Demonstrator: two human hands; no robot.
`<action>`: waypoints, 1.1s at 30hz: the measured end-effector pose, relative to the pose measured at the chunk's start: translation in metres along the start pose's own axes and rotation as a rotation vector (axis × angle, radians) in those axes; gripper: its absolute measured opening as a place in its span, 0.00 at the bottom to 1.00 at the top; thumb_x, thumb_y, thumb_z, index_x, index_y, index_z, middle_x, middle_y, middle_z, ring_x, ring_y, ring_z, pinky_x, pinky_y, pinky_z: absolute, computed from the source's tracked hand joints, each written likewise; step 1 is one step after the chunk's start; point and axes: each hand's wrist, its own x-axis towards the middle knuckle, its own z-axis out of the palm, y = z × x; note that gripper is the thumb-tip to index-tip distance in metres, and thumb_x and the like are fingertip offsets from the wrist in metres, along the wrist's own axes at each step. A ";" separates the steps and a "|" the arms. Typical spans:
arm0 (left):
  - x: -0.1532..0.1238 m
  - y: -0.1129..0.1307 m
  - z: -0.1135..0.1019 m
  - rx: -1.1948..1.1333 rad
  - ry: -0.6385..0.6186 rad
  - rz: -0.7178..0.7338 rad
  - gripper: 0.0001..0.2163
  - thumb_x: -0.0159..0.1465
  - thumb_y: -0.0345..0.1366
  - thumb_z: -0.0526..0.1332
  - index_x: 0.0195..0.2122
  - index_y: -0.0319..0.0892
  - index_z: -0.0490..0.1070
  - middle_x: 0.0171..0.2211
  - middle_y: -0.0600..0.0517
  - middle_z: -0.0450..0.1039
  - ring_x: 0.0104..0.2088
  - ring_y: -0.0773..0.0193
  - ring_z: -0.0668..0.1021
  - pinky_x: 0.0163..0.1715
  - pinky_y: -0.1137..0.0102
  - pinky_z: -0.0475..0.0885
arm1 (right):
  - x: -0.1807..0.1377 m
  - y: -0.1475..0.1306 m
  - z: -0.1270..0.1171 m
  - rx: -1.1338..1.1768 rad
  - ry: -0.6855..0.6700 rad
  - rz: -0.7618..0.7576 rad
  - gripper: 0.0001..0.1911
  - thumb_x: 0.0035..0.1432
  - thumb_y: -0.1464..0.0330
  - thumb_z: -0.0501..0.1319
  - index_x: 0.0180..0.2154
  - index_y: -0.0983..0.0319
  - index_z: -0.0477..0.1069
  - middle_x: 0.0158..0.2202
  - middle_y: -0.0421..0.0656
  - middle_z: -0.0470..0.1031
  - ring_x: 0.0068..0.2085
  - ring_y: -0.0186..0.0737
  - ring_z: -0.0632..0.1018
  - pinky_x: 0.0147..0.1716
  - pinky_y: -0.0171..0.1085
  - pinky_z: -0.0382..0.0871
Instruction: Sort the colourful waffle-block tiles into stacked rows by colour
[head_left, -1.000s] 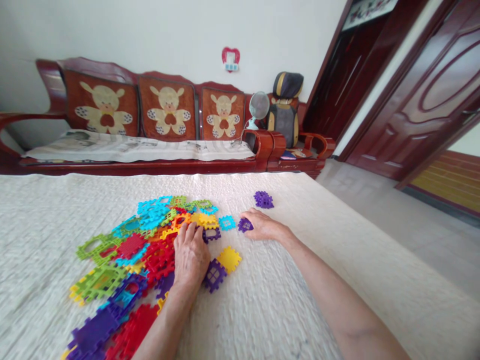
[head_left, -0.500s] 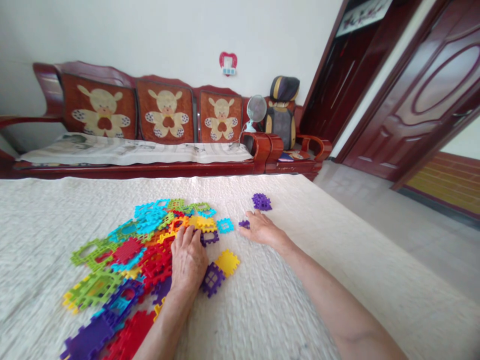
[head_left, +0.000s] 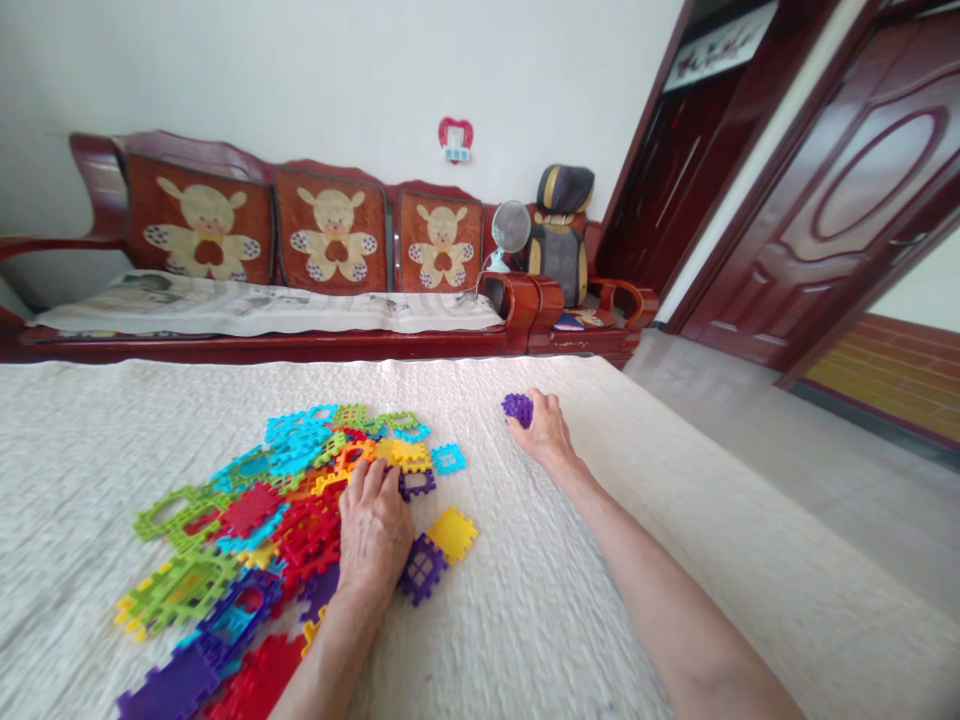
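Note:
My left hand (head_left: 375, 530) lies palm down on a heap of plastic interlocking tiles, fingers slightly apart. Under and beside it are red tiles (head_left: 304, 535) and an orange tile (head_left: 354, 457); its palm side is hidden. Apart from the heap, my right hand (head_left: 546, 432) has thumb and fingers closed around the right side of a small purple tile cluster (head_left: 517, 408). How many tiles it grips cannot be seen. Right of my left hand, a purple window tile (head_left: 423, 570) touches a yellow tile (head_left: 454, 535). A light blue square frame tile (head_left: 448, 459) lies between the hands.
A pale textured cloth covers the table (head_left: 540, 600). Green tiles (head_left: 184, 590) and blue tiles (head_left: 300, 445) spread to the left. Behind the table stand a wooden sofa (head_left: 337, 345) with bear cushions, a small fan (head_left: 511, 227) and a chair with a massage pad (head_left: 559, 255).
My right hand has moved away and slightly right, from a small purple tile to the purple cluster; that tile no longer shows at its old spot. My left hand has stayed on the heap.

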 end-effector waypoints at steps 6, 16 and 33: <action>0.001 0.001 -0.001 0.009 -0.009 -0.005 0.17 0.62 0.28 0.50 0.48 0.37 0.72 0.54 0.41 0.69 0.60 0.49 0.64 0.53 0.55 0.66 | -0.004 0.019 0.017 -0.028 0.052 0.016 0.28 0.55 0.60 0.58 0.56 0.64 0.59 0.48 0.52 0.64 0.48 0.50 0.69 0.48 0.44 0.63; 0.001 0.003 -0.004 -0.008 -0.041 -0.036 0.18 0.61 0.28 0.50 0.50 0.38 0.72 0.56 0.42 0.68 0.61 0.49 0.63 0.55 0.55 0.65 | -0.004 0.023 0.020 -0.076 0.111 0.003 0.32 0.53 0.58 0.59 0.57 0.64 0.59 0.51 0.54 0.64 0.49 0.54 0.68 0.48 0.48 0.62; 0.003 0.008 -0.010 -0.038 -0.060 -0.060 0.18 0.63 0.27 0.49 0.50 0.35 0.72 0.56 0.41 0.68 0.61 0.48 0.62 0.56 0.53 0.65 | -0.063 -0.083 0.022 0.430 -0.369 -0.814 0.15 0.57 0.69 0.61 0.48 0.60 0.72 0.43 0.47 0.71 0.45 0.42 0.72 0.47 0.41 0.67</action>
